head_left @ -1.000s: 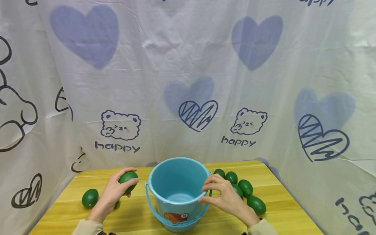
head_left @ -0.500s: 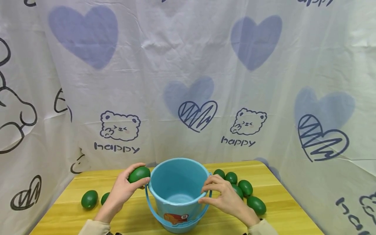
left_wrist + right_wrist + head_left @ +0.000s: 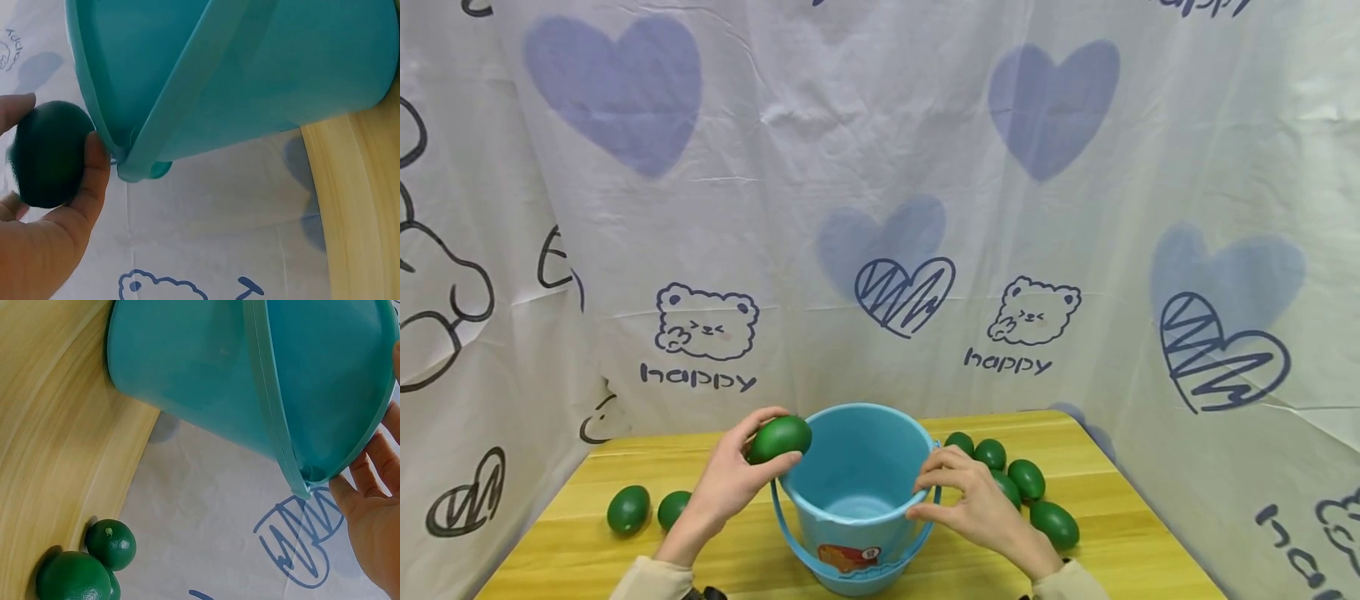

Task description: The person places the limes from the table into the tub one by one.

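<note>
My left hand [image 3: 730, 479] holds a dark green lime [image 3: 781, 438] between thumb and fingers, at the left rim of a light blue bucket [image 3: 823, 518]. In the left wrist view the held lime [image 3: 53, 153] is beside the rim, near the spot where the handle [image 3: 181, 81] joins. On the bucket's right side, my right hand [image 3: 970, 500] grips the rim with thumb and fingertips. The right wrist view shows these fingers [image 3: 375, 453] at the rim's edge. The bucket stands upright, its handle hanging down in front. No lime shows on the visible part of its floor.
Two limes lie on the wooden table [image 3: 745, 567] at left, one [image 3: 628, 510] farther out and another [image 3: 673, 509] partly behind my left forearm. Several more limes [image 3: 1027, 480] lie in a group right of the bucket. A printed white curtain [image 3: 820, 350] surrounds the table.
My left hand has carried the lime rightward from over the table to the bucket's left rim. The lime behind the forearm has come more into view. My right hand keeps its place.
</note>
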`<state>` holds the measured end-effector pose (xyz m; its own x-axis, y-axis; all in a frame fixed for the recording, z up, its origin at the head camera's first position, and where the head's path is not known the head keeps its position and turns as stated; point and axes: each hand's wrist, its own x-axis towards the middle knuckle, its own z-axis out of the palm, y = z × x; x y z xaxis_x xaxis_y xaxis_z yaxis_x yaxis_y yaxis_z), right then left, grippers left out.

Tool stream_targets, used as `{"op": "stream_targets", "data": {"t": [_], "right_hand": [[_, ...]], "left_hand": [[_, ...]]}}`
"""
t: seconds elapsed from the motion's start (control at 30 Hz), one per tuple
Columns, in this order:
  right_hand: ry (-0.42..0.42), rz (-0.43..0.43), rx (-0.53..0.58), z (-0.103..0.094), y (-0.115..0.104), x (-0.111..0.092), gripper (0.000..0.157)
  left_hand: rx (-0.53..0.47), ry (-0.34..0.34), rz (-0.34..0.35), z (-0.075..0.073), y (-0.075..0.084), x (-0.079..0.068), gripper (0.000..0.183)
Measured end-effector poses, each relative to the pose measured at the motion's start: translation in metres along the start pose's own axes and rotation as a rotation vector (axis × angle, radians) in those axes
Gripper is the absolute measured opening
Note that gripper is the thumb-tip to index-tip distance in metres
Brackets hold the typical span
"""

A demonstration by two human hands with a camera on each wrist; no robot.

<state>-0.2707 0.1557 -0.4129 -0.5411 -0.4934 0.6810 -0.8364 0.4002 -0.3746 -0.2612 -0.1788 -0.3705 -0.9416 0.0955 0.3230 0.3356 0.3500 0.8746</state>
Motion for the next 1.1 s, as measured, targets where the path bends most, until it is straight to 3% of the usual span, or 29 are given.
{"op": "stream_targets", "data": {"t": [0.27,0.53,0.77,1.1], "right_hand": [[-0.014,0.026,0.006,-0.001,0.000,-0.001,0.016],[0.006,-0.012,0.010,0.000,-0.001,0.000,0.018],[0.001,-0.005,0.013,0.000,-0.001,0.000,0.017],[0.011,-0.012,0.004,0.001,0.000,0.000,0.019]], "left_hand": [[0.085,-0.052,0.128,0.014,0.000,0.001,0.059],[0.162,-0.063,0.151,0.019,0.000,0.000,0.058],[0.236,-0.025,0.186,0.023,-0.001,-0.002,0.060],[0.361,0.033,0.290,0.030,-0.003,-0.005,0.062]]}}
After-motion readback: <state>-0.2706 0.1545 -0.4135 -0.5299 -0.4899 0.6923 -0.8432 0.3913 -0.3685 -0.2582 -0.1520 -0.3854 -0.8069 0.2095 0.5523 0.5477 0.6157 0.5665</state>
